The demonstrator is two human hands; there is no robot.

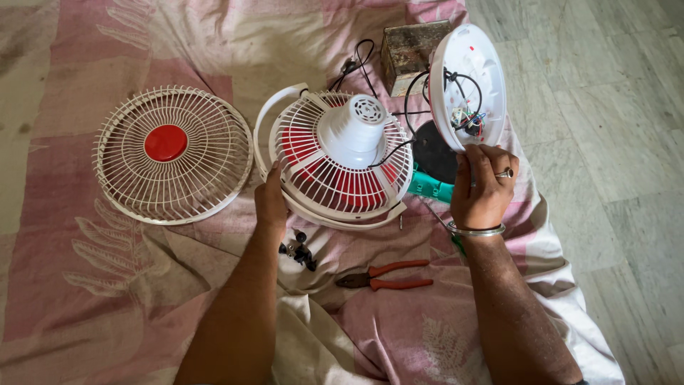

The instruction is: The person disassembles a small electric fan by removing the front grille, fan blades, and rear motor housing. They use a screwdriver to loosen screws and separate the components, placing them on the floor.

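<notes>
A small fan is seen taken apart on a pink and cream patterned cloth (85, 299) spread over a pale tiled floor (613, 128). The step in hand is judged to be work on the wiring inside the fan's base, with the fan already opened up. The white round base cover (476, 64) is held tilted on edge by the right hand (483, 187), whose grip is closed on the cover's lower rim, so that the coloured wires and parts inside are turned toward the camera. The rear guard with the white motor housing (342, 158) lies face down just left of the cover, joined to it by black wires (417, 96); it is steadied by the left hand (271, 203), whose fingers are pressed against the guard's left rim, though whether they are curled round it cannot be told. The detached front guard with its red centre cap (171, 153) lies well apart to the left. Red-handled pliers (388, 276) and a small heap of black screws (299, 252) lie between the two forearms, near both hands but untouched. A next move would seem to call for one hand to be freed, since both are occupied
</notes>
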